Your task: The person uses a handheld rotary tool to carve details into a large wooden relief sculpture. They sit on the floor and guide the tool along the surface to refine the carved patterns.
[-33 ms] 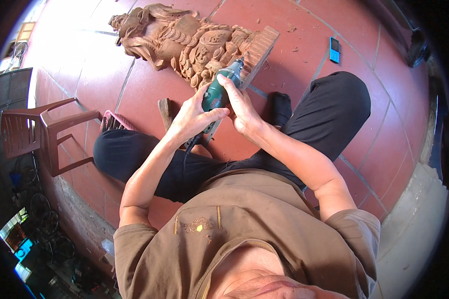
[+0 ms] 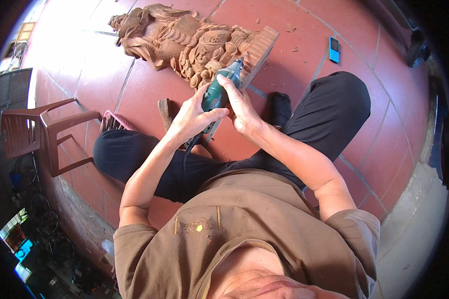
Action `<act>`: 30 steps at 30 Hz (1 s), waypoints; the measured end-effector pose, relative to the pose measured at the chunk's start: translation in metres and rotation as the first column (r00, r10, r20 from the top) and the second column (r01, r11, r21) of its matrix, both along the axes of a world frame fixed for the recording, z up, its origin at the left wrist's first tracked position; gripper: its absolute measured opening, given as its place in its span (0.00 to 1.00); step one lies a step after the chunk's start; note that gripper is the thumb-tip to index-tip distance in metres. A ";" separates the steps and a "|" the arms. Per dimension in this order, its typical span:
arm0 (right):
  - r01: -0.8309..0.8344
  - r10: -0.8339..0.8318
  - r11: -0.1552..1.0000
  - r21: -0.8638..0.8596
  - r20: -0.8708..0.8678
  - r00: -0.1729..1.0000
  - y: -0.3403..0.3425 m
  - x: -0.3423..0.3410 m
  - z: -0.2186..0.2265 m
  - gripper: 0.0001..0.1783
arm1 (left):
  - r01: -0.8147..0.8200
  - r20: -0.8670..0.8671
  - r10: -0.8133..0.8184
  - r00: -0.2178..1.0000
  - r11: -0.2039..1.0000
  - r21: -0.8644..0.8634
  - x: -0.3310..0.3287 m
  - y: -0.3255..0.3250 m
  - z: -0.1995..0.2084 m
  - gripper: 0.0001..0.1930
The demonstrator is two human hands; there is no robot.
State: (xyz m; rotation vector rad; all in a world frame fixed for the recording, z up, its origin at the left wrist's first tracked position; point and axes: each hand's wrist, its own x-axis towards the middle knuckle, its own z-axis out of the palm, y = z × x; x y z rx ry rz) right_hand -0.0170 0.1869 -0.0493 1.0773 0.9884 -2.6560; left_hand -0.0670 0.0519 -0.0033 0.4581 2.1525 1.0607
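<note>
Green tool (image 2: pixel 214 96) sits between both hands, left hand (image 2: pixel 192 117) curled round its rear, right hand (image 2: pixel 243 108) clasping its side. Its tip (image 2: pixel 241 60) points at the base (image 2: pixel 261 49) of a wooden carving (image 2: pixel 199 44), lying on the floor (image 2: pixel 149 89); I cannot tell whether they touch. A loosened grip could let the tip skid and gouge the carving; the cord (image 2: pixel 186 150), if snagged, could jerk the tool.

The brown wood carving (image 2: pixel 199 47) lies down, all bumpy, its block base on the right. The green and grey power tool (image 2: pixel 215 93) slants, its tip near that base.
</note>
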 end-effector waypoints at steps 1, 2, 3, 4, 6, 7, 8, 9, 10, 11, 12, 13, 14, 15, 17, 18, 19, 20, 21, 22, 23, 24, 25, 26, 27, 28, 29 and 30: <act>0.004 -0.004 1.000 -0.002 -0.011 1.000 0.000 -0.001 0.000 0.27 | 0.000 0.003 0.000 1.000 1.000 0.009 -0.001 0.000 -0.001 0.46; 0.013 -0.013 1.000 0.003 -0.005 1.000 0.001 -0.001 0.001 0.27 | 0.005 0.013 -0.006 1.000 1.000 0.007 -0.003 0.001 -0.002 0.46; 0.019 -0.019 1.000 0.006 0.004 1.000 0.001 0.000 0.002 0.27 | 0.008 0.028 -0.008 1.000 1.000 0.002 -0.002 0.001 -0.002 0.46; 0.024 -0.024 1.000 0.009 0.013 1.000 0.001 0.001 0.003 0.27 | 0.011 0.044 -0.010 0.999 1.000 -0.003 -0.001 0.001 -0.003 0.45; 0.009 -0.009 1.000 0.000 0.025 1.000 0.003 0.004 0.003 0.27 | 0.041 0.061 -0.039 0.997 0.999 -0.019 -0.001 0.002 -0.001 0.45; 0.002 -0.001 1.000 -0.004 0.031 1.000 0.004 0.006 0.002 0.26 | 0.056 0.070 -0.054 0.996 0.998 -0.027 -0.001 0.003 -0.001 0.45; 0.002 -0.001 1.000 -0.006 0.013 1.000 0.005 0.008 0.002 0.26 | 0.063 0.067 -0.062 0.996 0.998 -0.018 -0.001 0.003 -0.003 0.44; 0.002 -0.002 1.000 -0.008 -0.005 1.000 0.006 0.011 0.002 0.26 | 0.072 0.063 -0.071 0.995 0.997 -0.010 -0.001 0.003 -0.005 0.44; 0.002 -0.002 1.000 -0.010 -0.022 1.000 0.007 0.013 0.001 0.26 | 0.080 0.060 -0.079 0.995 0.997 -0.002 0.000 0.004 -0.006 0.44; 0.000 0.000 1.000 -0.013 -0.022 1.000 0.009 0.015 -0.001 0.26 | 0.081 0.081 -0.080 0.994 0.997 -0.014 0.001 0.005 -0.005 0.44; -0.001 0.001 1.000 -0.015 -0.022 1.000 0.010 0.016 -0.004 0.26 | 0.084 0.103 -0.081 0.991 0.996 -0.026 0.001 0.007 -0.002 0.43; -0.002 0.002 1.000 -0.017 -0.021 1.000 0.011 0.017 -0.006 0.26 | 0.087 0.124 -0.082 0.989 0.995 -0.038 0.002 0.008 -0.001 0.43; -0.001 0.001 1.000 -0.026 -0.021 1.000 0.012 0.018 -0.006 0.26 | 0.093 0.107 -0.090 0.990 0.995 -0.025 0.002 0.009 -0.002 0.43; 0.001 -0.001 0.999 -0.035 -0.021 1.000 0.013 0.018 -0.006 0.26 | 0.100 0.088 -0.098 0.991 0.995 -0.013 0.002 0.009 -0.003 0.43; 0.003 -0.003 0.999 -0.049 -0.015 1.000 0.014 0.019 -0.006 0.26 | 0.107 0.077 -0.106 0.991 0.994 -0.008 0.002 0.010 -0.004 0.43; 0.004 -0.005 0.999 -0.052 -0.008 1.000 0.013 0.019 -0.005 0.26 | 0.108 0.084 -0.107 0.991 0.994 -0.014 0.002 0.010 -0.004 0.43; 0.006 -0.006 0.998 -0.056 -0.002 1.000 0.013 0.020 -0.005 0.27 | 0.110 0.091 -0.108 0.990 0.994 -0.020 0.002 0.010 -0.004 0.43; 0.006 -0.006 0.999 -0.054 -0.005 1.000 0.013 0.020 -0.004 0.27 | 0.108 0.089 -0.106 0.990 0.994 -0.014 0.002 0.009 -0.005 0.43; 0.004 -0.005 0.998 -0.055 -0.007 1.000 0.012 0.020 -0.004 0.27 | 0.105 0.087 -0.104 0.991 0.994 -0.011 0.003 0.009 -0.004 0.43; 0.003 -0.003 0.998 -0.056 -0.010 1.000 0.011 0.020 -0.004 0.28 | 0.102 0.085 -0.101 0.991 0.995 -0.008 0.003 0.008 -0.004 0.43; 0.003 -0.003 0.998 -0.058 -0.009 1.000 0.011 0.020 -0.004 0.28 | 0.097 0.088 -0.097 0.991 0.995 0.002 0.003 0.008 -0.004 0.43; 0.002 -0.002 0.998 -0.059 -0.008 1.000 0.011 0.020 -0.004 0.28 | 0.092 0.092 -0.093 0.991 0.996 0.012 0.003 0.008 -0.003 0.43; 0.001 -0.001 0.998 -0.061 -0.006 1.000 0.011 0.020 -0.004 0.29 | 0.086 0.096 -0.088 0.991 0.996 0.023 0.004 0.008 -0.002 0.43; 0.005 -0.005 0.998 -0.059 -0.004 1.000 0.010 0.019 -0.003 0.29 | 0.085 0.100 -0.086 0.991 0.996 0.023 0.003 0.008 -0.001 0.43; 0.009 -0.009 0.998 -0.055 -0.002 1.000 0.010 0.019 -0.003 0.29 | 0.083 0.104 -0.086 0.991 0.996 0.026 0.003 0.008 0.000 0.43; 0.013 -0.013 0.999 -0.051 0.001 1.000 0.010 0.019 -0.003 0.29 | 0.081 0.109 -0.083 0.991 0.996 0.026 0.003 0.008 0.000 0.43; 0.010 -0.010 0.999 -0.046 0.005 1.000 0.009 0.019 -0.004 0.29 | 0.079 0.113 -0.081 0.990 0.997 0.025 0.003 0.008 0.000 0.43; 0.006 -0.006 0.999 -0.041 0.009 1.000 0.009 0.019 -0.005 0.29 | 0.075 0.118 -0.077 0.990 0.997 0.022 0.003 0.008 -0.001 0.43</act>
